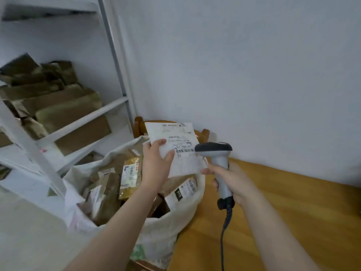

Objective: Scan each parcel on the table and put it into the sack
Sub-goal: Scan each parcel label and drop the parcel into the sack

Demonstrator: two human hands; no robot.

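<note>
Wall [254, 65]: plain and pale, running behind the surface and down into the corner.

Shelf rack [82, 122]: white metal, at the left, with brown boxes [64, 106] stacked on it. Its slanting front post stands close to the sack.

Surface [283, 212]: wooden, at the right, with its left edge against the sack's side.

Sack [162, 231]: white woven, mouth open. It is wedged between rack and surface and heaped with labelled packets [130, 173]. A wooden chair back [139, 124] stands behind it.

Parcel [175, 133]: flat and white, held label-up over the sack's mouth, with its barcode [184, 151] at the right edge.

Scanner [220, 159]: grey, with its dark head just beside the barcode. Its cable [224, 231] hangs down over the surface.

Left hand [156, 163]: pinching the parcel's left edge.

Right hand [234, 182]: wrapped round the scanner's handle.
</note>
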